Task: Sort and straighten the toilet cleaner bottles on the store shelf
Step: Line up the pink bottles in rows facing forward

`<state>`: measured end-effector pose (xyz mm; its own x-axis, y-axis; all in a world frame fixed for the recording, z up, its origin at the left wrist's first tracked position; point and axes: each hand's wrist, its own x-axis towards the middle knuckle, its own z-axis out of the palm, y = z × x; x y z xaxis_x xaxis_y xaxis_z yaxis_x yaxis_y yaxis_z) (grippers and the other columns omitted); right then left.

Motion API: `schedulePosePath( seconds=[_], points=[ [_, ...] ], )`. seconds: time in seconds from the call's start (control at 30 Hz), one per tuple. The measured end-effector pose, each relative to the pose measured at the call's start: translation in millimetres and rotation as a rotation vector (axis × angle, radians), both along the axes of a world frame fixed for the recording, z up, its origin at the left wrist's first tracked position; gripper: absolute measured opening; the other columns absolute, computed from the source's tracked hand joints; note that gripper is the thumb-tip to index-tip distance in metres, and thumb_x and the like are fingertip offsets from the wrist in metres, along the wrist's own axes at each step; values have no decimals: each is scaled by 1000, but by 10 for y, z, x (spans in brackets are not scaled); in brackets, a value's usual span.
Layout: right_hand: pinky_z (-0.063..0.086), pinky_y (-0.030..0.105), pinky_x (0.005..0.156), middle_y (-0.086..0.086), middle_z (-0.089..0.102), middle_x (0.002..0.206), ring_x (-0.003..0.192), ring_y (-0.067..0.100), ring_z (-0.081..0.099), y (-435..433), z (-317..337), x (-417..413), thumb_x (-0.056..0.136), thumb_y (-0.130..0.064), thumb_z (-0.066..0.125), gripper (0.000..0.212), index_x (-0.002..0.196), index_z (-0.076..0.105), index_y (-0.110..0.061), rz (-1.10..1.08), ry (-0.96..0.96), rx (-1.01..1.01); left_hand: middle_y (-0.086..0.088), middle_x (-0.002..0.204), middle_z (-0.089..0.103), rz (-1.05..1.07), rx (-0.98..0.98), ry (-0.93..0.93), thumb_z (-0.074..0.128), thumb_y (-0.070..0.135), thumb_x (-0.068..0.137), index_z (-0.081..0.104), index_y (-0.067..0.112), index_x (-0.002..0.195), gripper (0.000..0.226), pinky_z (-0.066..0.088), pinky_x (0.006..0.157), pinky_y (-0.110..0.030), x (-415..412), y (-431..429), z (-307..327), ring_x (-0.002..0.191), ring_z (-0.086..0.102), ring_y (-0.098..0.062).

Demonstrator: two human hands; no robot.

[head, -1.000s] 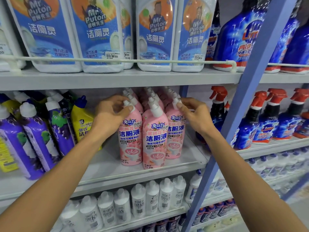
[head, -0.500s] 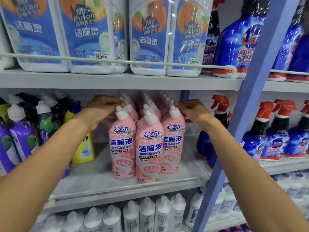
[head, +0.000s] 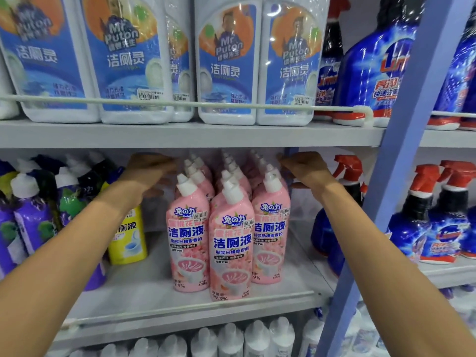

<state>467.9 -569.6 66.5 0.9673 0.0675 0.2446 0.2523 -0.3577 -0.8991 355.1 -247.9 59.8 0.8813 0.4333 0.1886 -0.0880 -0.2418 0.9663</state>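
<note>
The pink bottles stand in three rows on the middle shelf, running from the front edge to the back. All are upright, with white caps and labels facing forward. In the front, the middle bottle stands a little more forward than the two beside it, the same as one second ago.

The change is in the hands. One second ago each hand was on a cap of a front bottle, the left one on the left bottle and the right one on the right bottle. Now both are deeper in the shelf, beside the back rows and just under the upper shelf.

The left hand is at the left side of the rows. Its fingers are spread and blurred, and it grips nothing. The right hand is at the right side, its fingers stretched toward the bottles with the thumb below, also gripping nothing. I cannot tell whether either hand touches a bottle.

A yellow bottle and purple bottles stand to the left. Spray bottles with red triggers stand to the right, behind the blue post. White jugs fill the upper shelf.
</note>
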Motion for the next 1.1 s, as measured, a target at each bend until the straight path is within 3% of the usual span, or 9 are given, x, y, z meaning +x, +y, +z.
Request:
schedulePosePath(
  seconds=[0.1,0.17,0.3,0.53,0.67,0.83,0.93,1.03,1.1],
  points=[
    [61,34,76,8,76,104,91,21,70,143,37,50,90,-56,71,46,106,74,-13,77,91,-87,-6,89,72,-99,75,102,62,14,98,73,21,106,15,52,54,-26,69,-37,-103,62,65,-16],
    [60,36,80,10,77,106,95,25,72,188,44,118,88,-59,72,53,108,74,-9,94,128,-115,-10,94,71,-103,149,111,55,7,99,73,17,111,23,53,60,-29,130,-70,-126,72,64,-22],
    [61,40,88,9,78,104,100,28,73,182,26,209,84,-61,74,56,107,75,-10,136,131,-132,-10,91,69,-90,166,88,46,1,101,73,19,99,32,49,67,-31,213,-105,-127,78,62,-26],
    [63,42,88,13,79,99,100,32,75,159,-19,246,81,-60,78,60,105,77,-6,167,128,-109,-3,73,63,-103,232,54,51,-6,96,71,21,84,36,44,47,-23,251,-12,-242,67,55,-18],
    [63,34,80,8,80,101,96,26,76,134,22,217,86,-57,76,53,108,76,-9,222,138,-114,-2,75,64,-75,185,48,56,1,99,69,27,84,33,42,51,-23,247,-5,-281,65,55,-15],
    [63,36,82,5,78,104,96,24,74,110,127,231,89,-53,74,46,112,73,-13,275,166,-160,2,72,72,-110,158,48,57,1,98,74,23,84,31,49,61,-29,238,17,-314,72,62,-19],
    [59,29,73,3,77,98,86,17,71,119,169,295,94,-44,71,36,110,72,-11,257,121,-121,-2,76,68,-117,136,50,59,4,98,73,18,97,19,49,53,-26,223,15,-222,66,61,-15],
    [57,35,88,6,75,110,100,23,70,156,157,470,96,-40,70,40,121,70,-9,168,34,22,-3,82,72,-68,35,-38,69,27,95,72,18,97,10,47,42,-19,306,16,-44,65,66,-10],
    [57,38,90,5,74,114,103,21,69,204,117,569,96,-41,69,40,123,68,-12,182,44,23,-4,90,72,-18,12,-45,70,37,93,71,20,96,17,51,52,-20,426,-6,28,73,65,-14]
  ],
)
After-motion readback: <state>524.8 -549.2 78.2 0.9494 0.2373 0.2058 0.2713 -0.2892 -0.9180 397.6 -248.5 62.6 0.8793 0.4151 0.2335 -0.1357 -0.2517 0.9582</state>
